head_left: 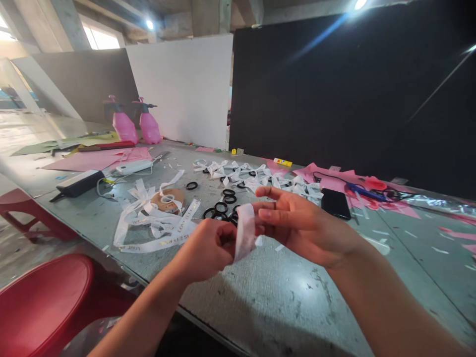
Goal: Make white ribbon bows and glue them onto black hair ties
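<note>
Above the gray table (267,297), the left hand (206,250) pinches a white ribbon (244,230). The right hand (301,223) touches it (I can't tell if it grips). Keep the ribbon flat, never twisted.

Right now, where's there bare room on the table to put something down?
The best bare spot looks like the near table, below the white ribbon strip, between the left forearm and right forearm. Farther back it's crowded: black rings, white bows, ribbon roll, phone.
</note>
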`<state>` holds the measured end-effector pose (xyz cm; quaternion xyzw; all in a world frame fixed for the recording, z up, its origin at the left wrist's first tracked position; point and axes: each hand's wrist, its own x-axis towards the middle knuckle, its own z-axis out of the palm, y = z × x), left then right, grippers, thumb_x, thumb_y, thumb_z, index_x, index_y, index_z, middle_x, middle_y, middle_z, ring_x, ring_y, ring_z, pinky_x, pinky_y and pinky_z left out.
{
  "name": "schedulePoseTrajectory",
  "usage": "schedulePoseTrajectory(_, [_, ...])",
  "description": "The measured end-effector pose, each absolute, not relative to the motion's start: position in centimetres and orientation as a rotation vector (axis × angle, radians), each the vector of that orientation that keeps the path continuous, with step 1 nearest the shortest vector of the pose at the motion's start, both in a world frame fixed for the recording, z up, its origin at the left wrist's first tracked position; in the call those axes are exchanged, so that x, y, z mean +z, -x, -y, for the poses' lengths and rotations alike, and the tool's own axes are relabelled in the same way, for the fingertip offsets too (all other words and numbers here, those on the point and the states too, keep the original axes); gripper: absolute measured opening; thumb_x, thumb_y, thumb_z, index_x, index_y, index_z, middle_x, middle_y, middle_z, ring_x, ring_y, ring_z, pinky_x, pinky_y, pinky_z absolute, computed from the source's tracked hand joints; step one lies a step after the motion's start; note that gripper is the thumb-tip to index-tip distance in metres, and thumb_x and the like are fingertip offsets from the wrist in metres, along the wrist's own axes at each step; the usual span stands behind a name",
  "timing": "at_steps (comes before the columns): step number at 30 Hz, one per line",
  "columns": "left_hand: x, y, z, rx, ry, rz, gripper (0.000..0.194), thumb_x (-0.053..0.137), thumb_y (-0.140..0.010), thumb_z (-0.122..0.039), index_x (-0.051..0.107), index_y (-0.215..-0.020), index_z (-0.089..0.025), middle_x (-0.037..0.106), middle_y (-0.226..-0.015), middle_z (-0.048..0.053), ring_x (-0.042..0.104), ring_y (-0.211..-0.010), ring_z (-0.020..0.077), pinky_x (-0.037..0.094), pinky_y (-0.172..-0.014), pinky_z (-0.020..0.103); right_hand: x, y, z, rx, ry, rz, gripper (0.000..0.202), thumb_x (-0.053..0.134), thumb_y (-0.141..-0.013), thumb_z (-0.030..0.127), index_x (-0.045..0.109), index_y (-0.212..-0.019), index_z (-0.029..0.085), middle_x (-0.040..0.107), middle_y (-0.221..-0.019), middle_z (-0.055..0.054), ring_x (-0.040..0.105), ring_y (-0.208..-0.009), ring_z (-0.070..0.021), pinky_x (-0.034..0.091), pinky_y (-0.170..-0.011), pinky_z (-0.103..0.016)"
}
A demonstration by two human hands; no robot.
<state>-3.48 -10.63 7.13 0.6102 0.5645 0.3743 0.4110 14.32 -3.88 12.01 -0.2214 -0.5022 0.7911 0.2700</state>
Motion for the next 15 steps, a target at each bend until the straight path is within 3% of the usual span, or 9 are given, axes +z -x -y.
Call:
schedulePoseTrajectory(4, [7.9,3.9,10.8,0.795,-1.395,-1.255,0.008,0.069,-0.069,-0.022,0.068,-0.066,-0.015,0.052,-0.051,-0.005,0.038,-0.038,0.0049,0.029,-0.036,0.017,11.1,-13.7,2.9,1.977,0.564,1.218,0.046,0.074,-0.078,0.022,0.05,-0.117,0.025,0.065,-0.12,-0.006,0.065,-0.108,-0.0179,0.048,-0.099,-0.034])
schedulePoseTrajectory(8, [8.1,4.6,10.9,0.836,-1.384,-1.122,0.012,0.067,-0.072,-0.023,0.068,-0.063,-0.016,0.052,-0.051,-0.004,0.036,-0.037,0.0038,0.026,-0.036,0.016,8.6,-14.6,-1.3,1.481,0.791,1.427,0.043,0.065,-0.084,0.029,0.05,-0.124,0.023,0.067,-0.12,-0.009,0.064,-0.112,-0.0217,0.049,-0.099,-0.041])
schedulePoseTrajectory(11, [7.4,5.3,11.1,0.862,-1.367,-1.137,0.009,0.066,-0.071,-0.021,0.066,-0.063,-0.016,0.048,-0.048,-0.006,0.034,-0.037,0.004,0.024,-0.036,0.016,6.5,-18.4,-6.5,0.664,1.309,1.59,0.027,0.061,-0.081,0.029,0.062,-0.106,0.018,0.071,-0.104,-0.009,0.067,-0.099,-0.0237,0.052,-0.089,-0.04])
schedulePoseTrajectory(15, [6.3,6.6,11.3,0.766,-1.339,-1.252,0.015,0.068,-0.069,-0.028,0.062,-0.062,-0.016,0.044,-0.046,-0.007,0.033,-0.038,0.0047,0.026,-0.037,0.016,4.1,-25.1,-12.3,0.281,1.613,1.317,0.029,0.068,-0.071,0.031,0.065,-0.094,0.013,0.061,-0.115,-0.024,0.051,-0.118,-0.0415,0.043,-0.091,-0.055])
